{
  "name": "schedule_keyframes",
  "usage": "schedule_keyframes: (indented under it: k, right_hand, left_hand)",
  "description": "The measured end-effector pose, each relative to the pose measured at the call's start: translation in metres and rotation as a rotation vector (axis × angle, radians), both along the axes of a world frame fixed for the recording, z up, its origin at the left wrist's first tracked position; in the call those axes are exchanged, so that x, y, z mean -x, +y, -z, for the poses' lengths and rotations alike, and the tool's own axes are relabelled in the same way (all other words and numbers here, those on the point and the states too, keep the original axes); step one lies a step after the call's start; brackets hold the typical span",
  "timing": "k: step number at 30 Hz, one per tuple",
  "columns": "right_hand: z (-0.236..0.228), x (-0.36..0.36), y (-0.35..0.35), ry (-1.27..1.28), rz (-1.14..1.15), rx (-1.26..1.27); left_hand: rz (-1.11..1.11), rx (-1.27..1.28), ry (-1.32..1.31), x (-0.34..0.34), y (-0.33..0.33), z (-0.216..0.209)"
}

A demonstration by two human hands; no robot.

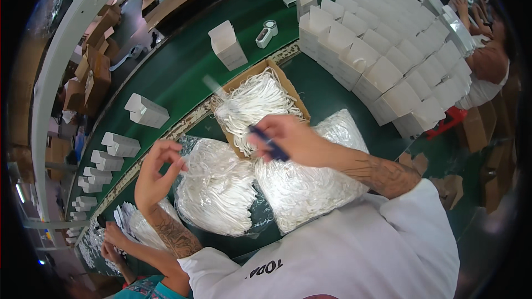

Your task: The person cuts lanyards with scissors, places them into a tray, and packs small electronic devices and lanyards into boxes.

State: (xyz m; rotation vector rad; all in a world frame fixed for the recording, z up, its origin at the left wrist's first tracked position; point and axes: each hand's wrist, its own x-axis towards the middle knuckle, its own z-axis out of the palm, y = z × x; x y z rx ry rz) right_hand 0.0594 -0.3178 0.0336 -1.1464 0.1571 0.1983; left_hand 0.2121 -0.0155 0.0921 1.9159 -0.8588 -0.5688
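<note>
My right hand (291, 138) is closed around a short dark blue bar-shaped object (270, 144), blurred by motion, so its kind is unclear. It hovers over the front edge of a cardboard box (296, 89) filled with bundled white cords (260, 99). My left hand (158, 171) has its thumb and fingers curled together above a clear plastic bag of white cords (213, 188). Near its fingertips shows a faint whitish strip, too smeared to name. Another bulging plastic bag of white cords (310, 188) lies under my right forearm.
A large block of open white boxes (382, 50) stands at the right. On the green conveyor (188, 72) are an open white box (228, 46), a small white device (266, 34) and more boxes at the left. Other people work at lower left and far right.
</note>
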Motion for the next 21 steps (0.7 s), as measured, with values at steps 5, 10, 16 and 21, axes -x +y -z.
schedule_keyframes:
  k: [5,10,16,21]
  right_hand:
    - [0.005,0.026,-0.074,-0.039,0.381,0.774]
    - [0.032,0.018,-0.1,-0.037,0.47,1.2]
    - [0.053,0.001,-0.104,-0.067,0.456,1.507]
    - [0.024,-0.001,-0.09,-0.274,0.475,1.497]
  left_hand:
    - [-0.403,-0.505,-0.897,-0.002,0.054,0.031]
    - [-0.09,-0.189,-0.721,0.015,-0.053,0.035]
    - [0.27,-0.242,-0.912,0.019,-0.133,0.062]
    - [0.35,-0.111,-0.867,0.005,-0.139,0.055]
